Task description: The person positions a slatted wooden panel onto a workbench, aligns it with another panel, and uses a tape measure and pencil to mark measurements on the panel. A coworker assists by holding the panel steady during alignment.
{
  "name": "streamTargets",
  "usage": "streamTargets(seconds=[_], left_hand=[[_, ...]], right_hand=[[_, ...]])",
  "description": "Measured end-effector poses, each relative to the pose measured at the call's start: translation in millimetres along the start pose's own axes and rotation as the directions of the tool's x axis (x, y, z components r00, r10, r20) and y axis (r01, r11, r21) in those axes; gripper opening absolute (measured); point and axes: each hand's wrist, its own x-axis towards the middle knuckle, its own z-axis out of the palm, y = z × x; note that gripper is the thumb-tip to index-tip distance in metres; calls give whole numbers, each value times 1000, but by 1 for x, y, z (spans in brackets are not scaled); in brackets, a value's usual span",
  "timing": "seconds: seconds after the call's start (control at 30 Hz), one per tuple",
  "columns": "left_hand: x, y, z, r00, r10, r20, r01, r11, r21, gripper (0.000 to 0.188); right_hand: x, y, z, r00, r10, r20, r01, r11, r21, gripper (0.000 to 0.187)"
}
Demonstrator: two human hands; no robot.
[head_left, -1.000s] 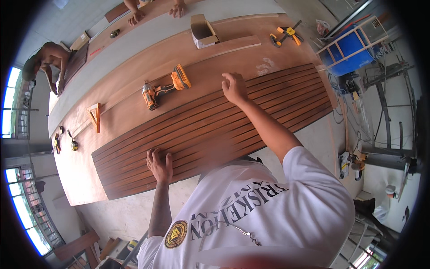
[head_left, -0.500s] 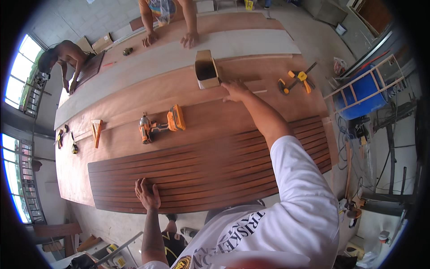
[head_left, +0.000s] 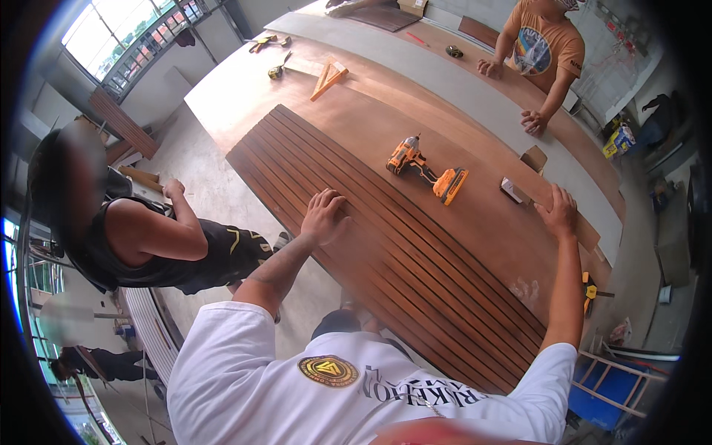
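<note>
My left hand (head_left: 324, 216) lies on a dark brown slatted wood panel (head_left: 371, 230), palm down, with the fingers stretched out. My right hand (head_left: 558, 211) reaches across to a small brown cardboard box (head_left: 532, 182) on the table. Its fingers are spread at the box's near end; how firmly they touch it cannot be made out. Between my hands, beyond the panel, an orange and black cordless drill (head_left: 426, 169) lies on its side.
The large wooden table (head_left: 356, 96) bears an orange triangular square (head_left: 328, 78), a tape measure (head_left: 277, 72) and yellow-black clamps (head_left: 588, 293). A person in black (head_left: 159, 237) stands at my left. Another person (head_left: 541, 55) leans on the far side. A ladder (head_left: 612, 386) stands right.
My view has swung round, so the table runs diagonally. A person in black now shows at my left. My right hand stays by the box, my left on the panel.
</note>
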Motion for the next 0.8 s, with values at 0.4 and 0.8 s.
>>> streamTargets(seconds=[0.4,0.8], left_hand=[[-8,-13,5,1000,-11,2,11,1000,-15,63],[52,108,3,897,-260,358,426,292,-856,82]], right_hand=[[-17,42,-160,984,-77,-163,13,932,-361,75],[-229,-45,-191,978,207,-38,-208,977,-36,78]])
